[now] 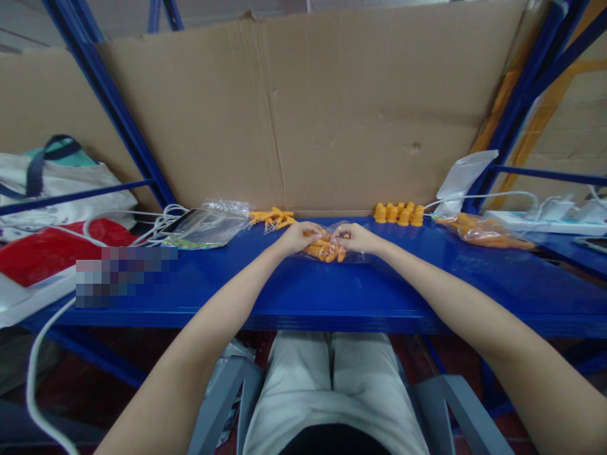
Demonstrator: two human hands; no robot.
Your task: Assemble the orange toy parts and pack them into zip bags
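Observation:
A small clear plastic bag of orange pieces (327, 249) lies on the blue shelf (332, 291) in front of me. My left hand (298, 236) grips its left end with curled fingers. My right hand (356, 237) pinches its right end. Behind the hands lie a loose bunch of orange pieces (274, 218) to the left and a row of orange cone-shaped caps (398, 213) to the right.
A stack of clear bags (208, 225) and white cables (156, 221) lie at the left, by a red item (52, 249) and a tote bag (52, 174). At the right are a filled orange bag (478, 230), a white pouch (462, 177) and a power strip (550, 221). Cardboard (332, 107) backs the shelf.

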